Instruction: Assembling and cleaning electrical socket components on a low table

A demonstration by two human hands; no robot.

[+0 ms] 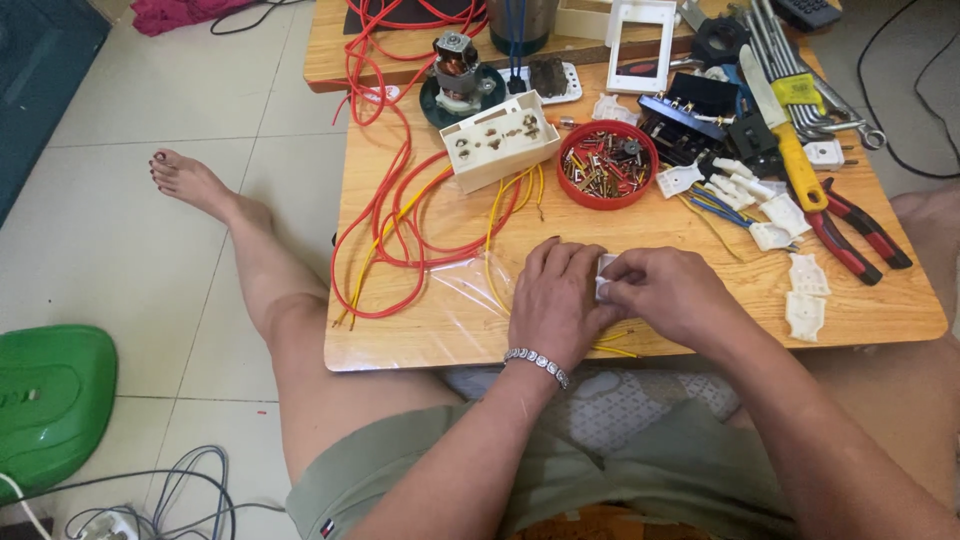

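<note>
We see both hands meeting over the near edge of the low wooden bench (420, 330); the left hand (556, 300), with a metal bracelet (537, 365) at its wrist, lies knuckles up with its fingers curled against a small white plastic part (604, 277); the right hand (672, 292) comes in from the other side, its fingers (622, 290) pinched closed on the same part, which is mostly hidden between the two hands; just under and to the left of the fingers lies a clear plastic bag (478, 285), flat on the bench; thin yellow wires (612, 345) poke out beneath the hands toward the bench edge; beyond the fingers, further from us, stands a round red lid (607, 165) full of small screws and metal bits, and to its left a cream plastic housing (498, 140) lying tilted; loops of red wire (395, 215) sprawl well to the left of the hands; to the right of the fingers, apart from them, lie red-handled pliers (858, 235), a yellow-handled knife (790, 140) and several white plastic pieces (806, 295).
</note>
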